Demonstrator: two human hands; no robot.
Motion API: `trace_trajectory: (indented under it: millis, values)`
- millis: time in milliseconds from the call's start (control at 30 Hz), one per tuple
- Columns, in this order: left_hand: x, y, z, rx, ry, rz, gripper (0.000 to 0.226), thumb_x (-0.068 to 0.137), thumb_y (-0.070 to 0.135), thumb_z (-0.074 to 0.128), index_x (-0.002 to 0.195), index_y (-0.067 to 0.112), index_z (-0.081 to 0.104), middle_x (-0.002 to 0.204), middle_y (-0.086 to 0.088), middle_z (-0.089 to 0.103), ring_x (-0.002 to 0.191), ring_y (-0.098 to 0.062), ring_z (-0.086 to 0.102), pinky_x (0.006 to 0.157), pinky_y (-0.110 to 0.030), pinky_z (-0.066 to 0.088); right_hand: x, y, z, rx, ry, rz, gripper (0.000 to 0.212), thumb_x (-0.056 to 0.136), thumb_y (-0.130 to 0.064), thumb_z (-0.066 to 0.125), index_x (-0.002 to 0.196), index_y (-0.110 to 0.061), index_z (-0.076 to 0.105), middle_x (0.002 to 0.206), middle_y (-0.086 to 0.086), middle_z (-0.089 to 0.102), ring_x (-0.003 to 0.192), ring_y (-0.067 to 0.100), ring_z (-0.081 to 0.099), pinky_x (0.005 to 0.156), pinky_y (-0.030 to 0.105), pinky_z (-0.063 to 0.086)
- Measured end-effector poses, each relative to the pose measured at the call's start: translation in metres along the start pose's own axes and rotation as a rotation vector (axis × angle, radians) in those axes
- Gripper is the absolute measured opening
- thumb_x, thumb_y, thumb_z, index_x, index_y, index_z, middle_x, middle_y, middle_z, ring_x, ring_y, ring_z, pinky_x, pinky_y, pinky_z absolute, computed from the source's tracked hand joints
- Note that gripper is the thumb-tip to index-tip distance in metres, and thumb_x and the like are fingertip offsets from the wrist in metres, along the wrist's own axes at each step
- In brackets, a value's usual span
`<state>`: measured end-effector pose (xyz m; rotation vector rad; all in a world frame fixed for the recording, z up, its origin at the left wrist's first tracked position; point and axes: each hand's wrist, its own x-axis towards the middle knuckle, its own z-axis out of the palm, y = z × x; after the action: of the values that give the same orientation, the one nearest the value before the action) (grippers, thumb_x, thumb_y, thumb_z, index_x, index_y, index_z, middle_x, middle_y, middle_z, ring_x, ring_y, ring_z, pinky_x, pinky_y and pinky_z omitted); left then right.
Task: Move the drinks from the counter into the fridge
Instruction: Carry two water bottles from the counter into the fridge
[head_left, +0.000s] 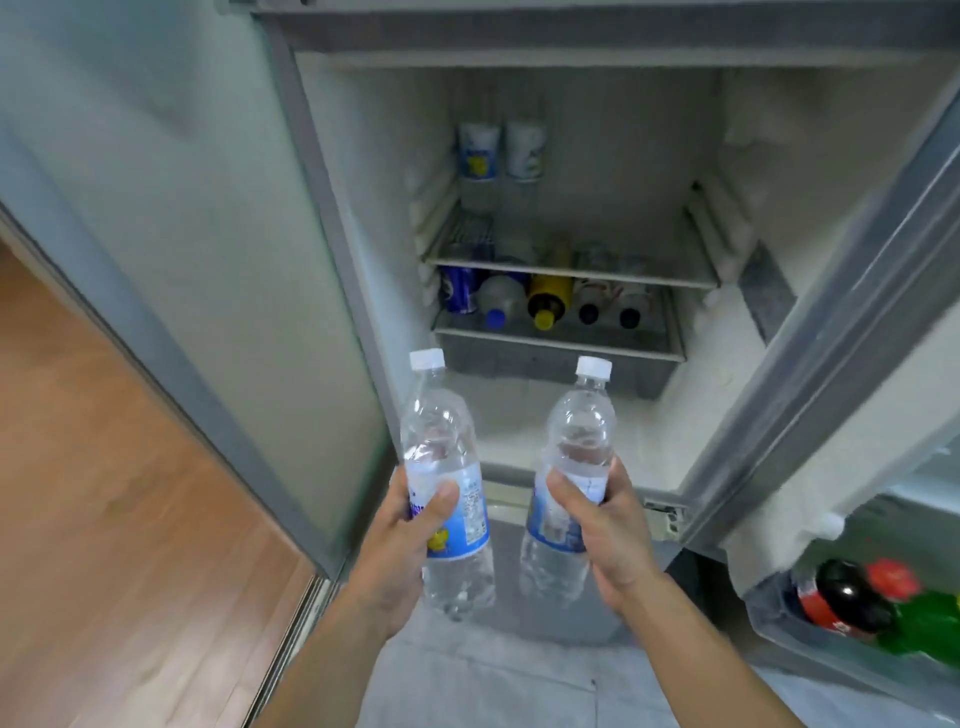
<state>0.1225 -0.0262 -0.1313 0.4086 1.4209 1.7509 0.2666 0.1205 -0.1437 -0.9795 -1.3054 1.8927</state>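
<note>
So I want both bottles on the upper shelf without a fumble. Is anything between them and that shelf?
Nothing visible blocks the way. The door is swung open, and the upper shelf is bare in front; only two bottles stand at its back left. The left bottle and right bottle are held just outside the opening.

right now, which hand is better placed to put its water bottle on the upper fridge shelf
Probably the right hand. Its bottle faces the bare middle and right of the upper shelf; the left hand and its bottle line up with the two bottles already standing at back left.
</note>
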Motion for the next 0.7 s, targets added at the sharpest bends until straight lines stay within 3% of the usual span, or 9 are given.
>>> trace_trajectory:
  millis: [67, 200, 400, 567, 633, 700]
  values:
    - [0.029, 0.019, 0.014, 0.019, -0.037, 0.046, 0.055, 0.068, 0.034, 0.085, 0.119, 0.032, 0.064, 0.118, -0.006, 0.071, 0.105, -0.021, 0.069, 0.084, -0.037, 0.055, 0.027, -0.016, 0.001, 0.007, 0.025, -0.071, 0.039, 0.073, -0.026, 0.084, 0.105, -0.035, 0.064, 0.101, -0.005, 0.076, 0.092, 0.015, 0.074, 0.069, 0.027, 0.058]
    - [0.087, 0.06, 0.043, 0.121, -0.092, 0.194, 0.058, 0.074, 0.027, 0.08, 0.126, 0.029, 0.055, 0.119, -0.002, 0.07, 0.111, -0.021, 0.066, 0.095, -0.039, 0.052, 0.077, -0.056, 0.01, 0.012, 0.096, -0.232, 0.037, 0.077, -0.018, 0.083, 0.097, -0.042, 0.063, 0.1, -0.008, 0.075, 0.091, 0.012, 0.073, 0.073, 0.029, 0.059]
    - [0.167, 0.119, 0.08, 0.21, -0.102, 0.375, 0.044, 0.081, 0.022, 0.074, 0.119, 0.032, 0.054, 0.108, 0.007, 0.073, 0.101, -0.011, 0.07, 0.08, -0.022, 0.057, 0.143, -0.127, 0.033, 0.058, 0.145, -0.397, 0.04, 0.076, -0.013, 0.084, 0.106, -0.028, 0.062, 0.101, -0.004, 0.076, 0.095, 0.016, 0.073, 0.082, 0.036, 0.059]
    - [0.23, 0.151, 0.116, 0.196, -0.044, 0.454, 0.053, 0.08, 0.026, 0.077, 0.128, 0.02, 0.053, 0.115, 0.001, 0.07, 0.106, -0.017, 0.068, 0.086, -0.031, 0.056, 0.191, -0.173, 0.042, 0.068, 0.176, -0.481, 0.044, 0.078, -0.009, 0.082, 0.117, -0.018, 0.062, 0.104, -0.005, 0.074, 0.098, 0.013, 0.072, 0.086, 0.033, 0.058]
    - [0.25, 0.158, 0.13, 0.174, -0.05, 0.468, 0.045, 0.082, 0.024, 0.077, 0.121, 0.025, 0.055, 0.111, 0.007, 0.069, 0.101, -0.007, 0.068, 0.079, -0.024, 0.057, 0.209, -0.184, 0.042, 0.034, 0.173, -0.492, 0.045, 0.079, -0.012, 0.081, 0.119, -0.014, 0.06, 0.107, -0.001, 0.073, 0.1, 0.014, 0.072, 0.085, 0.033, 0.059]
    - [0.269, 0.166, 0.144, 0.214, -0.034, 0.513, 0.035, 0.086, 0.021, 0.074, 0.112, 0.033, 0.055, 0.101, 0.019, 0.065, 0.087, 0.01, 0.066, 0.065, -0.007, 0.052, 0.226, -0.194, 0.042, -0.015, 0.178, -0.489, 0.048, 0.081, -0.015, 0.08, 0.123, -0.012, 0.058, 0.112, 0.004, 0.072, 0.102, 0.016, 0.071, 0.087, 0.036, 0.059]
